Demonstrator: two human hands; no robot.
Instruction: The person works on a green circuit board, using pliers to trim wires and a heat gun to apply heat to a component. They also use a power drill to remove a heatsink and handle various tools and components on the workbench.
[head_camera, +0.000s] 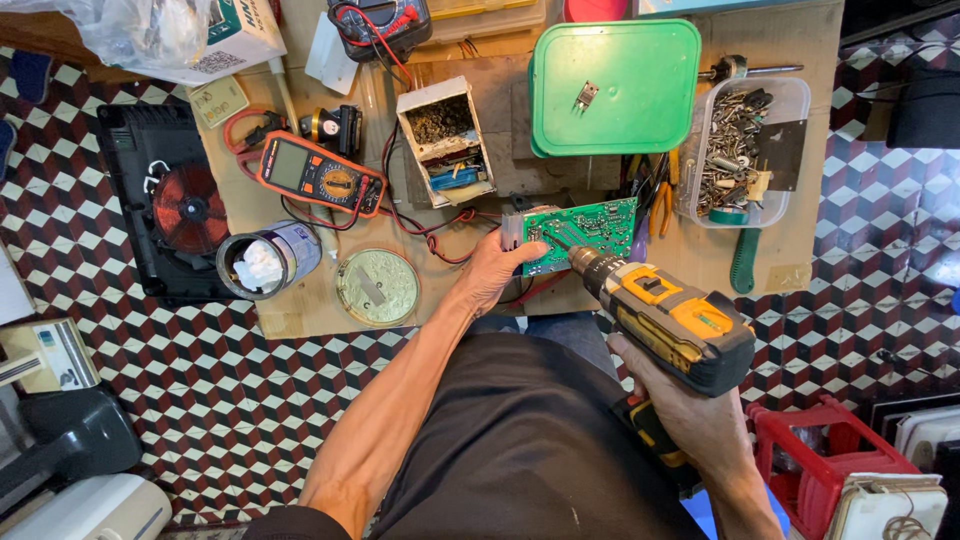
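Head view, looking down past a dark shirt and two bare arms onto a low wooden tabletop (300, 310) set over a checkered red, black and white floor (230, 400).

Left hand (495, 270): fingers wrapped on the near-left edge of a green circuit board (585, 228), thumb up over its near corner. The board lies at the near middle of the tabletop, slightly tilted, with red wires running off to its left.

Right hand (690, 415): fingers closed around the grip of a yellow and black cordless drill (665, 320). The drill body angles far-left; its chuck sits right at the near edge of the circuit board. Whether the bit touches the board cannot be told.

Around them:
- Far of the board, a green plastic lid (615, 90) with a small dark component lying on it.
- Right of the lid, a clear tub of metal parts (745, 150); pliers with yellow handles between tub and board.
- Far-left of the board, a small open cardboard box (445, 140) with bits inside.
- Further left, an orange multimeter (320, 175) with red and black leads.
- Near-left, a tin can (268, 260) on its side, white stuff inside, and a round metal disc (377, 287) just beside it.
- Left edge, a black cooker base (150, 180) with its copper coil exposed, partly off the tabletop.
- Near right, on the floor, a red plastic crate (810, 450).
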